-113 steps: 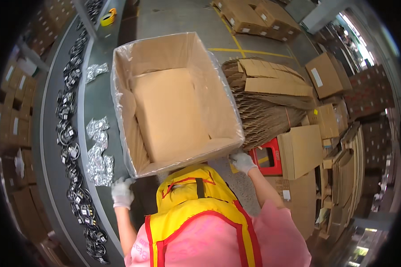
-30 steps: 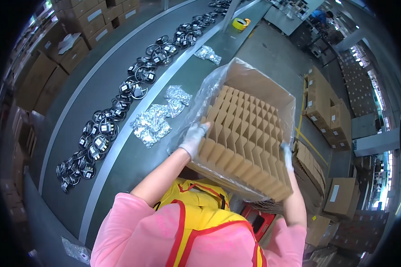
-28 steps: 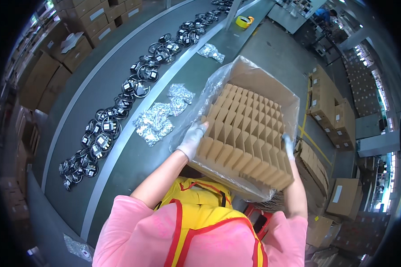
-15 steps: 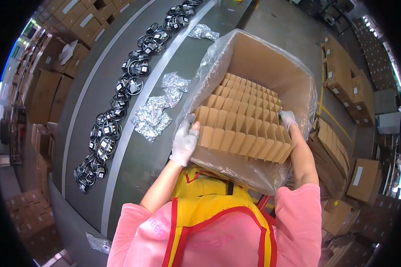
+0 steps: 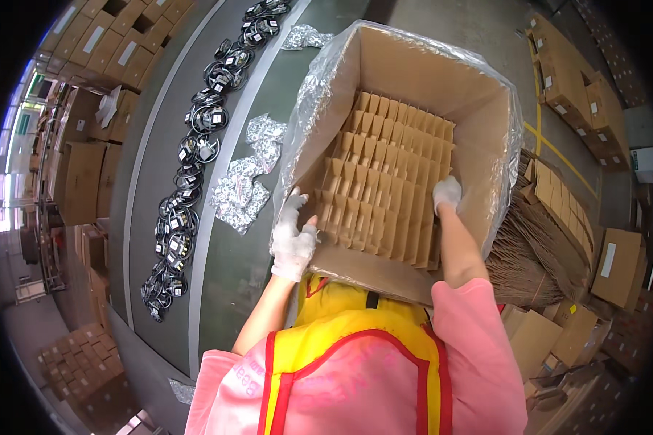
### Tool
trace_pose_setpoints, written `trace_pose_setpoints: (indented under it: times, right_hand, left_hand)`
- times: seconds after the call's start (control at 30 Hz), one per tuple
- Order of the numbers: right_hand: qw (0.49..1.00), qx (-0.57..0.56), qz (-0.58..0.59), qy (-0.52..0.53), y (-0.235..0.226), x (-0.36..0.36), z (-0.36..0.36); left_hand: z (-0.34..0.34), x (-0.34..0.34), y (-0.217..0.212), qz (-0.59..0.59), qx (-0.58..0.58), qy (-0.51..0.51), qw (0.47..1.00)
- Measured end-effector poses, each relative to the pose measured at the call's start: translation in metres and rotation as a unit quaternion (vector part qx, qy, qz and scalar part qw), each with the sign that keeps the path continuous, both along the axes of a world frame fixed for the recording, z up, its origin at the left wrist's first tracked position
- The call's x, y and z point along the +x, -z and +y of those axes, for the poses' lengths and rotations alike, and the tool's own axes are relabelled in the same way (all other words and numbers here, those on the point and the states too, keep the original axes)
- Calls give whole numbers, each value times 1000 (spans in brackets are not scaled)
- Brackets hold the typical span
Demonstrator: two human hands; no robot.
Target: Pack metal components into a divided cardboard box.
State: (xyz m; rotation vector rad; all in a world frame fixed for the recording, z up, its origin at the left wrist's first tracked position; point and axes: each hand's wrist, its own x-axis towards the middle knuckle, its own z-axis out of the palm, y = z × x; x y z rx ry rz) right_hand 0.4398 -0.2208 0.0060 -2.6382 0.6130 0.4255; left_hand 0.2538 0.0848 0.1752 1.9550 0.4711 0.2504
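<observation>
A brown cardboard divider grid (image 5: 384,174) with many cells sits down inside a large open carton (image 5: 421,61). Clear plastic liner (image 5: 315,87) covers the carton's walls and folds over its rim. My left hand (image 5: 294,235), in a white glove with the thumb tip bare, is at the carton's near left rim; its fingers are spread and the thumb points toward the grid. Inside the carton, my gloved right hand (image 5: 448,192) is curled at the grid's right edge, its fingertips partly hidden.
Coiled black cables with plugs (image 5: 189,174) lie in a line along the conveyor (image 5: 152,152) at left. Clear bags of small parts (image 5: 241,192) rest between them and the carton. Flat cardboard dividers (image 5: 540,239) are stacked at right, near closed cartons (image 5: 620,268).
The divider grid has gone lower into the carton. My left hand has come off the grid's edge and its fingers have spread. My right hand has moved left and inward along with the grid.
</observation>
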Motion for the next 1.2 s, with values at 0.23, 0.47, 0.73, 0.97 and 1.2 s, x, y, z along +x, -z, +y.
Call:
trace_pose_setpoints:
  times: [0.23, 0.47, 0.73, 0.97, 1.2]
  right_hand:
    - [958, -129, -241, -90, 84, -19, -10]
    - [769, -20, -159, -618, -78, -72, 159]
    - [753, -15, -13, -658, -14, -70, 151]
    - [927, -157, -224, -255, 64, 51, 53]
    - [941, -161, -108, -278, 98, 58, 50]
  left_hand:
    - [-7, -4, -24, -24, 85, 67, 994]
    - [8, -14, -20, -58, 209, -40, 975]
    - [11, -27, -1, 100, 54, 53, 992]
    - [3, -11, 6, 81, 53, -18, 995]
    - [5, 92, -9, 65, -27, -4, 997]
